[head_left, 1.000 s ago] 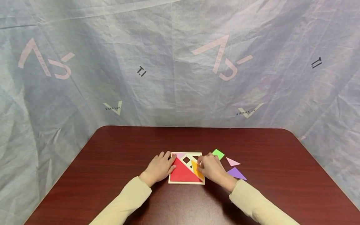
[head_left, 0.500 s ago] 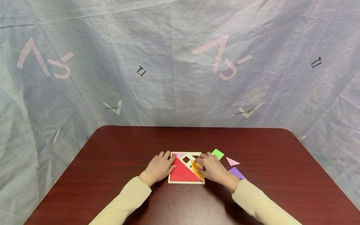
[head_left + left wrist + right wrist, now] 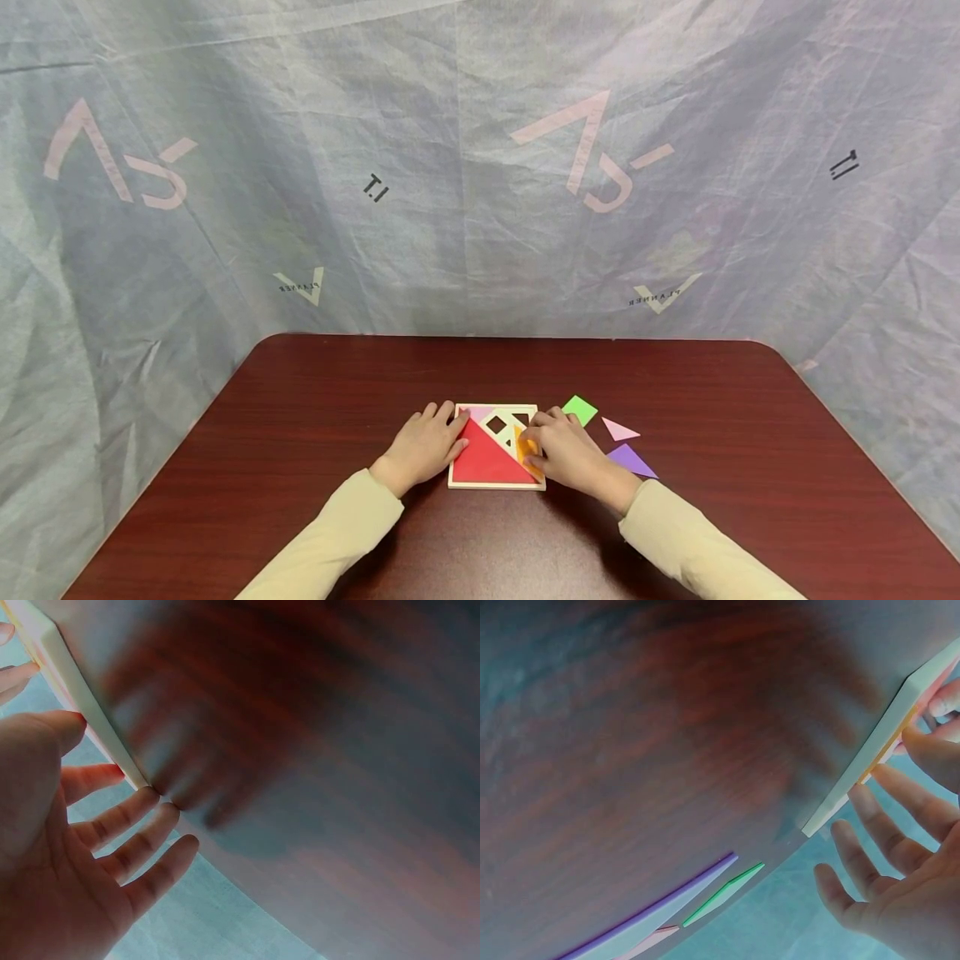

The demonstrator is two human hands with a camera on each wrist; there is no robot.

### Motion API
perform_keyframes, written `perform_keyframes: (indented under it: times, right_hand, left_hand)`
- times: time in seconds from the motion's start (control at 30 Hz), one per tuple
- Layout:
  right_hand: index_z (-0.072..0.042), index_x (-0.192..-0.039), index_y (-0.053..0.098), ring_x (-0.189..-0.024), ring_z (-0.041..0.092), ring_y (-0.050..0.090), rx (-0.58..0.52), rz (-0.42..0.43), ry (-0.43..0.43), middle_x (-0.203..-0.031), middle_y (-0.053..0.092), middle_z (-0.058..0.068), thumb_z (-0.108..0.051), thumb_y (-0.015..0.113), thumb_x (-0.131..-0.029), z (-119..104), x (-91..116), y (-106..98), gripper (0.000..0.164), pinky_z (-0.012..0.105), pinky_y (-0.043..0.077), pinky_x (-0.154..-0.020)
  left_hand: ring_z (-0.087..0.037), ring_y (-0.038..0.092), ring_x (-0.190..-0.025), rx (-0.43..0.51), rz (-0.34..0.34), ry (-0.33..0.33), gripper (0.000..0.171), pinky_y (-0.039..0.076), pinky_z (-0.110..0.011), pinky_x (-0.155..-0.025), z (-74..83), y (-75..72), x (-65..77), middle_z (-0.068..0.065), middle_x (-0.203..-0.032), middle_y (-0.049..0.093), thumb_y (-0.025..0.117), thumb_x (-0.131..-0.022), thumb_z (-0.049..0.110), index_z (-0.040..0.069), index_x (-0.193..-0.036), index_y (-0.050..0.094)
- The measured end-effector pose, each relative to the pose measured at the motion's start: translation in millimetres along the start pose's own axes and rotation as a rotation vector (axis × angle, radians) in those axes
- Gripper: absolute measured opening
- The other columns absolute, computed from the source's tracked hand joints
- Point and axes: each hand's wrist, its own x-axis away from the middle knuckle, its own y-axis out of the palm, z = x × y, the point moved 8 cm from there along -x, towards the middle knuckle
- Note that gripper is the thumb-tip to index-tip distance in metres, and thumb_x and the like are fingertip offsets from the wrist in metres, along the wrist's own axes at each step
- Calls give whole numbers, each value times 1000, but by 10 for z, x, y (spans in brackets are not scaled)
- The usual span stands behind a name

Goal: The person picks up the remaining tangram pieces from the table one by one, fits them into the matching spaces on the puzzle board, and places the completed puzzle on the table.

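A square tangram tray [image 3: 497, 487] with a pale rim lies on the table between my hands. A large red triangle [image 3: 487, 458] fills its near left part, with a pinkish-lilac piece [image 3: 477, 412] at the far left corner. My left hand [image 3: 424, 446] rests on the tray's left side, fingers spread, thumb and index over the red triangle's edge. My right hand [image 3: 566, 447] touches an orange tangram piece [image 3: 519, 443] at the tray's right side with thumb and index fingertips. In the right wrist view the orange edge shows along the rim under those fingertips, other fingers loosely extended.
Right of the tray lie a green piece [image 3: 581, 409], a small pink triangle [image 3: 620, 430] and a purple triangle [image 3: 633, 461], partly behind my right hand. Dark cut-outs show in the tray's pale base. A grey fabric sheet [image 3: 465, 208] hangs behind the dark red table [image 3: 337, 392].
The orange piece has shifted slightly right within the tray under my right fingertips. My right hand first moved a little left, uncovering more of the purple triangle. My left hand has stayed put.
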Motion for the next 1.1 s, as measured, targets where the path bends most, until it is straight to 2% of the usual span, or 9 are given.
perform_keyframes:
  times: [0.33,0.53,1.1]
  right_hand:
    - [-16,-81,68,-83,20,48,24,16,-23,-80,55,-3,-22,76,-72,-31,32,-18,14,36,36,-68]
    - [-18,-77,67,-84,20,49,43,30,-43,-81,56,-4,-22,76,-72,-48,47,-32,11,41,38,-73]
    - [-16,-80,67,-82,18,49,29,39,-62,-83,59,-3,-17,76,-70,-32,67,-46,13,38,38,-70]
  left_hand:
    - [-25,51,-94,8,-2,-1,42,48,-37,-74,5,-14,8,-10,-112,52,50,-91,39,15,-125,56]
    - [-25,51,-93,19,0,-2,42,47,-37,-74,3,-28,8,-10,-111,52,51,-91,38,15,-125,56]
    - [-25,51,-92,20,3,1,42,47,-37,-74,5,-58,16,-10,-110,52,52,-91,38,14,-125,56]
